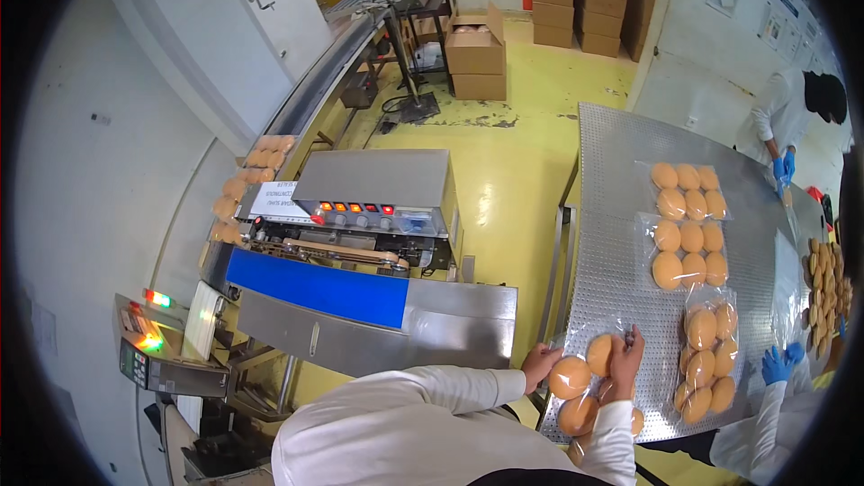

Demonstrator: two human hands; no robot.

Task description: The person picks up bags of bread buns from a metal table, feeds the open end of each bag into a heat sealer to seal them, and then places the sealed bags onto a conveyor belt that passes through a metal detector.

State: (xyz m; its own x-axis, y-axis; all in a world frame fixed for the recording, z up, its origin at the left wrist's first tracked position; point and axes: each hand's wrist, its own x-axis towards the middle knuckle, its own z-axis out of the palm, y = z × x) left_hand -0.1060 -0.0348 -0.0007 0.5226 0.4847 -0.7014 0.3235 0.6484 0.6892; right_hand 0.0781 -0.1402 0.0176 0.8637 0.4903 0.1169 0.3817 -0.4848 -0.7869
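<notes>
At the near left corner of the perforated metal table (612,243), I have a clear plastic bag of round golden-brown buns (578,415). My left hand (540,365) is closed on the bag's left edge near its upper end. My right hand (626,362) grips the opposite upper side, its fingers around the film, and hides some buns. To the right lies a bag of buns (707,355), seemingly stacked on others. Farther up the table, two flat bags, a nearer one (690,252) and a farther one (689,191), each hold buns in rows.
A sealing machine (378,189) with lit switches and a blue belt (315,288) stands left. Bagged buns (267,155) sit on the conveyor behind it. Across the table are a co-worker's blue-gloved hands (784,167), another gloved hand (781,364) and loose buns (826,279). Cartons (477,54) stand behind.
</notes>
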